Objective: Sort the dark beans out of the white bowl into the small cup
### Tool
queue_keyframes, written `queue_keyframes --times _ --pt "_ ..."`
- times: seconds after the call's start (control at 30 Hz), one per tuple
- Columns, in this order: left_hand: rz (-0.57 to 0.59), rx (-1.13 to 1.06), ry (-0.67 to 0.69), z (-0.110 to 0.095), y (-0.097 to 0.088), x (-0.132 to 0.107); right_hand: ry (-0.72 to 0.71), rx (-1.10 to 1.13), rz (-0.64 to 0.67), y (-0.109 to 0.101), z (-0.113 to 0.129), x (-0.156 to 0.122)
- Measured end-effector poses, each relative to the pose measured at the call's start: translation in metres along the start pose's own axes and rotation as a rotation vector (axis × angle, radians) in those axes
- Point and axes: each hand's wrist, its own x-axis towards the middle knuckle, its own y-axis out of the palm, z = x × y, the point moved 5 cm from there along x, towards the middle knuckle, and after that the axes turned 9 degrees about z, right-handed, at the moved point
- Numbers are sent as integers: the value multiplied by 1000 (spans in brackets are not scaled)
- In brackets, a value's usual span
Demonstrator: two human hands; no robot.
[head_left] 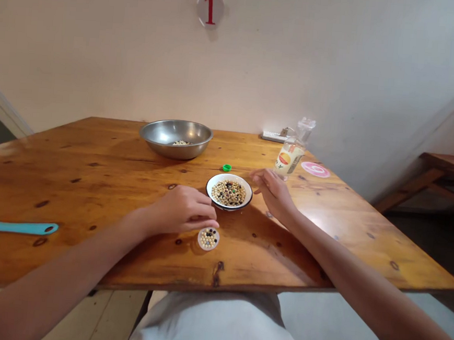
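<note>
The left hand (180,208) hangs just left of the white bowl (248,191), its fingers bent over the small cup (207,249) and hiding part of their own tips, so I cannot tell whether they are closed or pinch anything. The right hand (273,191) is just to the right of the bowl, fingers loosely bent and close together; how far apart the tips are, and whether they hold something, cannot be made out. It also covers the foot of a clear bottle (289,160), beyond the bowl to the right, whose label is only partly readable. A turquoise handle (14,227), well left of the bowl, is cut off by the edge of view. The bowl, on the table (112,182), contains many pale beads mixed with dark ones and a green one. The cup, nearer the person than the bowl, has pale and black beads. The steel basin (162,145), beyond the bowl to the left, shows some pale pieces, partly concealed by its near wall.
</note>
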Motion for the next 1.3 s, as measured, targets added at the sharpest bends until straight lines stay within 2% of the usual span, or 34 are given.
queue_keyframes --times 0.1,0.47,0.73,1.03,1.3 --pt "0 84 82 -11 0 0 -38 -35 33 3 5 -1" --pt "143 117 104 -9 8 1 -49 -64 55 4 8 -4" --pt "99 207 108 -9 11 1 -52 -79 67 3 12 -5" --pt "62 428 126 -21 18 5 -48 -90 68 3 16 -4" --pt "82 336 65 -16 21 7 -58 -122 69 2 19 -4"
